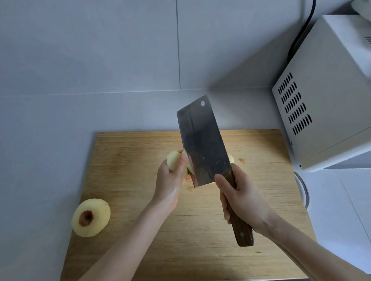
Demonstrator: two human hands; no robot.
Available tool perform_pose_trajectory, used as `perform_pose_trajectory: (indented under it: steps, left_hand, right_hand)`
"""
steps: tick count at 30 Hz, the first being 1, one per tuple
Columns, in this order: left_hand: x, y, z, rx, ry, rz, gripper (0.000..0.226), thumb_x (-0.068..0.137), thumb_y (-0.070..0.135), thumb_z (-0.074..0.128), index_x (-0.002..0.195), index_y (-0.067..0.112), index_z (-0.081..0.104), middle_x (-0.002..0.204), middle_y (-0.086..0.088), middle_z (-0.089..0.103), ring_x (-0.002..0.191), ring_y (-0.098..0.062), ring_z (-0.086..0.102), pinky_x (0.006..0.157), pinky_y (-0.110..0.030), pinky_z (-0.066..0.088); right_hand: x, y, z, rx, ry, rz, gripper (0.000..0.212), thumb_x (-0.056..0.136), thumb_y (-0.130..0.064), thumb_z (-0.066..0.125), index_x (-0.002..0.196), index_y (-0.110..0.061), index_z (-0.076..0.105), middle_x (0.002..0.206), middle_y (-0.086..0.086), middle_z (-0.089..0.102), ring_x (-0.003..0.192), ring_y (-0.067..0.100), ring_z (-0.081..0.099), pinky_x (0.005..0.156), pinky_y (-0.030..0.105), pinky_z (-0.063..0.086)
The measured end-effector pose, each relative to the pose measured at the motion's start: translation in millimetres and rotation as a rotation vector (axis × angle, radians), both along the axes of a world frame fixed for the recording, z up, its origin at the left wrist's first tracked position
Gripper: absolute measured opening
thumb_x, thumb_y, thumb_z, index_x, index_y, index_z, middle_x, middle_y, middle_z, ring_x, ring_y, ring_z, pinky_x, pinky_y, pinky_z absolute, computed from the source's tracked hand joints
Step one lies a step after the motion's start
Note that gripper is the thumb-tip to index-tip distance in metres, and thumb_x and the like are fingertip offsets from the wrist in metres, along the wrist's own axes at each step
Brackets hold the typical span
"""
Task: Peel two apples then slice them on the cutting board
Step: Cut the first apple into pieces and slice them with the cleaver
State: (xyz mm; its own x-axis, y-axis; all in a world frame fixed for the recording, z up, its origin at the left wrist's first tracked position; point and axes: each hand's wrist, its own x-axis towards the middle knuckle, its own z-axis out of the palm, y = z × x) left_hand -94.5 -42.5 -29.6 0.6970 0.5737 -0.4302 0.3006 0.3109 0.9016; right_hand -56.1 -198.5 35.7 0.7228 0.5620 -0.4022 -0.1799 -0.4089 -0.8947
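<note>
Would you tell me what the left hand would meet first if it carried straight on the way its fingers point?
Most likely the cleaver blade: the left hand holds the peeled apple piece right beside it, though depth is hard to judge from above.

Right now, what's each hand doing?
Left hand: grips the pale peeled apple.
Right hand: grips the wooden-handled steel cleaver.

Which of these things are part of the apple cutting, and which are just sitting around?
In use: cleaver in the right hand; peeled apple in the left hand; second peeled apple; cutting board.
Lying about: white appliance; black cable behind it.
</note>
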Motion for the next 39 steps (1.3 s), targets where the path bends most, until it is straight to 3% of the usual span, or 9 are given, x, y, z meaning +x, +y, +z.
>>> perform_pose_trajectory:
  steps: [8, 12, 18, 23, 26, 30, 32, 35, 39]
  left_hand:
    - [0, 15, 9, 0.009, -0.027, -0.174, 0.048, 0.077, 0.051, 0.059, 0.114, 0.021, 0.059, 0.112, -0.006, 0.065, 0.106, -0.02, 0.061, 0.092, -0.044, 0.053]
    - [3, 5, 6, -0.044, -0.054, -0.027, 0.034, 0.089, 0.037, 0.059, 0.115, 0.015, 0.058, 0.11, -0.006, 0.066, 0.101, -0.016, 0.065, 0.077, -0.028, 0.056]
    - [3, 18, 16, 0.063, -0.018, -0.196, 0.018, 0.094, 0.036, 0.052, 0.106, 0.024, 0.058, 0.103, 0.001, 0.063, 0.096, -0.011, 0.06, 0.069, -0.012, 0.052]
    - [4, 8, 9, -0.049, -0.042, -0.073, 0.032, 0.089, 0.038, 0.059, 0.114, 0.017, 0.06, 0.11, -0.005, 0.066, 0.103, -0.019, 0.063, 0.088, -0.039, 0.055]
    - [1, 9, 7, -0.055, -0.046, -0.064, 0.03, 0.09, 0.036, 0.058, 0.113, 0.017, 0.06, 0.109, -0.005, 0.067, 0.101, -0.017, 0.064, 0.088, -0.039, 0.055]
    - [1, 26, 9, 0.089, 0.006, -0.277, 0.033, 0.093, 0.039, 0.055, 0.114, 0.014, 0.059, 0.106, -0.007, 0.066, 0.101, -0.023, 0.063, 0.087, -0.037, 0.055]
    - [3, 23, 9, 0.099, 0.013, -0.232, 0.034, 0.093, 0.039, 0.055, 0.115, 0.014, 0.059, 0.106, -0.007, 0.065, 0.101, -0.021, 0.062, 0.083, -0.032, 0.054]
    - [7, 9, 11, -0.066, 0.013, -0.044, 0.037, 0.089, 0.04, 0.06, 0.118, 0.016, 0.057, 0.113, -0.007, 0.063, 0.106, -0.02, 0.06, 0.081, -0.03, 0.054]
    - [8, 8, 13, -0.074, -0.021, -0.1, 0.027, 0.09, 0.038, 0.058, 0.112, 0.023, 0.056, 0.116, -0.004, 0.061, 0.107, -0.017, 0.059, 0.075, -0.024, 0.05]
  right_hand:
    - [3, 1, 4, 0.008, 0.022, 0.006, 0.013, 0.097, -0.023, 0.047, 0.093, -0.012, 0.043, 0.056, 0.009, 0.053, 0.039, 0.018, 0.049, 0.042, 0.03, 0.047]
    - [-2, 5, 3, 0.009, -0.022, -0.003, 0.017, 0.097, -0.022, 0.047, 0.096, -0.007, 0.042, 0.055, 0.01, 0.053, 0.039, 0.021, 0.049, 0.042, 0.033, 0.048]
    - [4, 0, 4, 0.008, 0.022, -0.002, 0.015, 0.097, -0.025, 0.048, 0.097, -0.01, 0.044, 0.057, 0.009, 0.054, 0.04, 0.019, 0.049, 0.043, 0.03, 0.047]
    - [-5, 5, 2, 0.031, -0.006, -0.022, 0.013, 0.097, -0.022, 0.046, 0.097, -0.009, 0.043, 0.057, 0.011, 0.054, 0.04, 0.02, 0.05, 0.042, 0.032, 0.048]
    - [-4, 5, 3, 0.03, -0.007, -0.011, 0.012, 0.097, -0.021, 0.046, 0.096, -0.01, 0.043, 0.058, 0.011, 0.054, 0.04, 0.019, 0.049, 0.041, 0.03, 0.047]
    - [-2, 3, 4, 0.036, 0.035, -0.012, 0.014, 0.097, -0.023, 0.047, 0.097, -0.01, 0.044, 0.058, 0.011, 0.054, 0.04, 0.018, 0.049, 0.043, 0.029, 0.047]
    - [-5, 6, 3, 0.041, 0.023, -0.037, 0.017, 0.097, -0.023, 0.047, 0.097, -0.007, 0.043, 0.058, 0.011, 0.054, 0.04, 0.019, 0.049, 0.042, 0.031, 0.047]
    - [-11, 13, 1, 0.056, -0.029, -0.064, 0.017, 0.098, -0.022, 0.046, 0.098, -0.005, 0.041, 0.057, 0.012, 0.054, 0.039, 0.02, 0.05, 0.042, 0.034, 0.047]
    - [-3, 10, 8, 0.064, -0.022, -0.035, 0.016, 0.097, -0.022, 0.047, 0.098, -0.006, 0.042, 0.057, 0.011, 0.054, 0.039, 0.02, 0.049, 0.041, 0.031, 0.047]
